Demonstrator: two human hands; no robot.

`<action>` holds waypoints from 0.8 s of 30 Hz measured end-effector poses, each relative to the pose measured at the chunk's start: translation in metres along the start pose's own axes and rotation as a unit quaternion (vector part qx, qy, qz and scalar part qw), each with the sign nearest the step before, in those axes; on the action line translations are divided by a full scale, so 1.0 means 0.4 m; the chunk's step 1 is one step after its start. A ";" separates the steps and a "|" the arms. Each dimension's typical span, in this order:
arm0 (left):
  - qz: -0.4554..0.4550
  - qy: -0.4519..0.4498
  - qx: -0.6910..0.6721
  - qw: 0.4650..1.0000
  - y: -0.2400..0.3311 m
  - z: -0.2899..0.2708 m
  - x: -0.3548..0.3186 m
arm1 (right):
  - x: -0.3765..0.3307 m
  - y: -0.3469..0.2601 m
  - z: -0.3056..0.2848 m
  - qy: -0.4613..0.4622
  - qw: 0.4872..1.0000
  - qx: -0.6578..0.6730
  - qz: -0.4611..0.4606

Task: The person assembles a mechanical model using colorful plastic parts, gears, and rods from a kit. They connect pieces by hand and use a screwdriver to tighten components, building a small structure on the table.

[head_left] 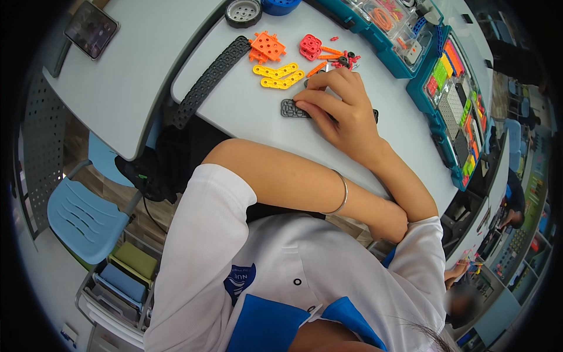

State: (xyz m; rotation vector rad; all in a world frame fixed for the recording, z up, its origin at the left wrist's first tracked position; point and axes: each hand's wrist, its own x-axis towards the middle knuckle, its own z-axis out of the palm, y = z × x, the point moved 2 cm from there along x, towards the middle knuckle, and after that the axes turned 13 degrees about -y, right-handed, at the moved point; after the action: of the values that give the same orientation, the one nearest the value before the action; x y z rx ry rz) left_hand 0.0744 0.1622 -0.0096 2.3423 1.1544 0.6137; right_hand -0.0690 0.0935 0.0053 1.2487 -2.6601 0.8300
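While pressing a grey strip (293,109), right hand (340,111) curled.

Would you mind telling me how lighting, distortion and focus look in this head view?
Head view: even, soft light, with only faint shadow under the right hand on the dark flat strip; the fisheye bends the grey table edges and leaves black corners; the yellow perforated strips are sharp, while the rim, such as the blue chair, looks softer and stretched; no strong glare.
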 end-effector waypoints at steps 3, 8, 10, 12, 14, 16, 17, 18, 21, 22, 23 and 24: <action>-0.001 -0.004 -0.005 1.000 0.000 0.000 -0.002 | 0.004 -0.017 0.000 -0.005 0.999 -0.042 -0.019; -0.008 -0.027 0.003 1.000 0.004 -0.009 -0.006 | -0.002 -0.025 0.008 -0.014 0.996 -0.085 -0.029; -0.005 -0.025 0.005 1.000 0.004 -0.009 -0.008 | -0.004 -0.024 0.006 -0.019 0.996 -0.084 -0.020; -0.011 -0.035 0.008 0.999 0.003 -0.013 -0.010 | -0.003 -0.021 0.000 -0.008 0.994 -0.107 -0.026; -0.016 -0.030 0.014 0.999 0.002 -0.011 -0.008 | -0.003 -0.016 -0.012 0.009 0.993 -0.118 -0.020; -0.020 -0.009 0.024 0.999 0.001 -0.004 -0.004 | -0.012 -0.003 -0.048 0.030 0.993 -0.118 -0.003; -0.018 -0.006 0.028 0.999 -0.001 0.000 -0.001 | -0.016 0.014 -0.067 0.042 0.988 -0.145 0.016; -0.015 -0.002 0.033 0.999 -0.002 0.002 0.003 | -0.021 0.039 -0.088 0.053 0.983 -0.171 0.036; 0.000 0.023 0.036 0.999 -0.005 0.013 0.004 | -0.036 0.092 -0.112 0.051 0.980 -0.177 0.076; 0.006 0.034 0.036 0.999 -0.005 0.016 0.004 | -0.038 0.100 -0.111 0.044 0.981 -0.167 0.085; 0.003 0.031 0.036 0.999 -0.005 0.017 0.006 | -0.036 0.101 -0.107 0.040 0.982 -0.163 0.086; 0.000 0.029 0.035 0.999 -0.004 0.017 0.008 | -0.034 0.100 -0.102 0.036 0.983 -0.158 0.087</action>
State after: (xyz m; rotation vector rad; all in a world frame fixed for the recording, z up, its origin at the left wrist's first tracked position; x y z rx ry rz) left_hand 0.0792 0.1645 -0.0152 2.3978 1.2204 0.6540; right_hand -0.0954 0.1444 0.0184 0.9062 -2.7302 0.4326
